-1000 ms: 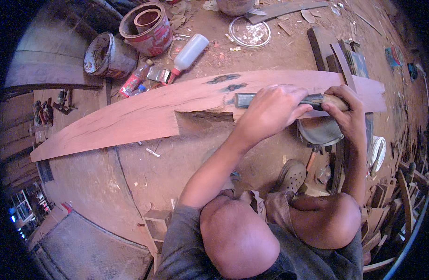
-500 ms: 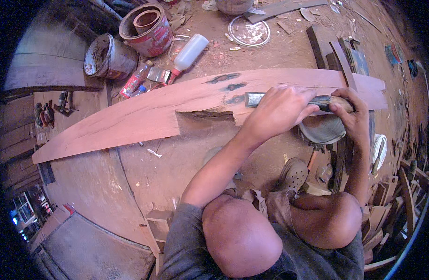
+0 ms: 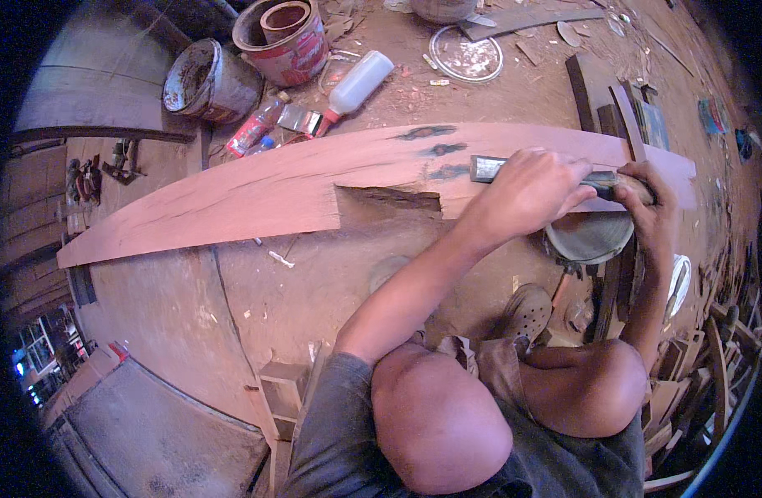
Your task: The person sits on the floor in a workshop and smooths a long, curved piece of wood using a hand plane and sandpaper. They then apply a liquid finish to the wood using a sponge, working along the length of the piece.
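Note:
A long, curved reddish plank [image 3: 265,199] lies across the view, tapering to a point at the left, with a rectangular notch on its near edge. Three dark blackened patches mark its surface beyond the notch. Over its right part, my left hand [image 3: 534,191] is closed round the shaft of a chisel [image 3: 486,168], whose wide metal blade points left. My right hand [image 3: 650,199] grips the chisel's wooden handle at the other end. Whether the blade edge touches the plank, I cannot tell.
Beyond the plank lie a white squeeze bottle [image 3: 362,81], a red-labelled bottle [image 3: 256,126], a dirty bucket [image 3: 206,95] and a red bucket [image 3: 298,62]. Dark timber pieces [image 3: 592,91] support the right end. Wood offcuts [image 3: 688,357] pile up at the right.
The view has shifted, so most things appear slightly farther right. My hands and the chisel sit a little farther right along the plank, both grips unchanged.

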A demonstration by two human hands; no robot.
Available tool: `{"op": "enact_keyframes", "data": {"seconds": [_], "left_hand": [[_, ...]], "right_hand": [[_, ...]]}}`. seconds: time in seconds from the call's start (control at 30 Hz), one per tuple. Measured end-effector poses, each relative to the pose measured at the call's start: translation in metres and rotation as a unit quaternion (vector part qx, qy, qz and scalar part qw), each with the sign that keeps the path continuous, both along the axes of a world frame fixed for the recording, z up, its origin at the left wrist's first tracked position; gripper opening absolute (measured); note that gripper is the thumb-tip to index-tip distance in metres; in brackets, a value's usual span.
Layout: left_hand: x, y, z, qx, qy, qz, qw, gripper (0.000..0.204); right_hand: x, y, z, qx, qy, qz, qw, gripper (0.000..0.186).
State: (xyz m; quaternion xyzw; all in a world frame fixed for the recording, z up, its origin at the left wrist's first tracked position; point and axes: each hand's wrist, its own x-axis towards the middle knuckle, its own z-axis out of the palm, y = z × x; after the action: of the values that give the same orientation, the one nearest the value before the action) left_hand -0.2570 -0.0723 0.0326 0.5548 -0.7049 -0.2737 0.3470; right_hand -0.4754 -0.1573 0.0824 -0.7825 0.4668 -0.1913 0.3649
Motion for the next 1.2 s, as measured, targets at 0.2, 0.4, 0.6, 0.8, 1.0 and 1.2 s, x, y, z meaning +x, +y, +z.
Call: {"op": "enact_keyframes", "data": {"seconds": [0.2, 0.4, 0.6, 0.8, 1.0, 1.2], "left_hand": [[0.013, 0.013, -0.007, -0.029, -0.006, 0.016, 0.999, 0.032], [0.008, 0.009, -0.010, -0.049, 0.011, 0.025, 0.998, 0.033], [0.011, 0.009, -0.002, -0.022, 0.000, 0.000, 1.000, 0.035], [0.022, 0.022, -0.008, -0.055, 0.005, 0.036, 0.998, 0.030], [0.013, 0.015, -0.002, -0.027, -0.008, 0.022, 0.999, 0.035], [0.026, 0.025, -0.006, -0.029, 0.008, 0.025, 0.999, 0.035]], "right_hand": [[0.018, 0.004, -0.007, -0.045, 0.030, 0.064, 0.996, 0.030], [0.020, 0.005, -0.009, -0.050, 0.034, 0.066, 0.996, 0.029], [0.014, 0.005, -0.004, -0.023, -0.013, 0.034, 0.999, 0.028], [0.031, 0.009, -0.007, -0.082, 0.049, 0.088, 0.992, 0.033], [0.017, 0.006, -0.004, -0.036, 0.011, 0.041, 0.998, 0.032], [0.038, 0.013, -0.004, -0.080, 0.032, 0.085, 0.993, 0.029]]}}
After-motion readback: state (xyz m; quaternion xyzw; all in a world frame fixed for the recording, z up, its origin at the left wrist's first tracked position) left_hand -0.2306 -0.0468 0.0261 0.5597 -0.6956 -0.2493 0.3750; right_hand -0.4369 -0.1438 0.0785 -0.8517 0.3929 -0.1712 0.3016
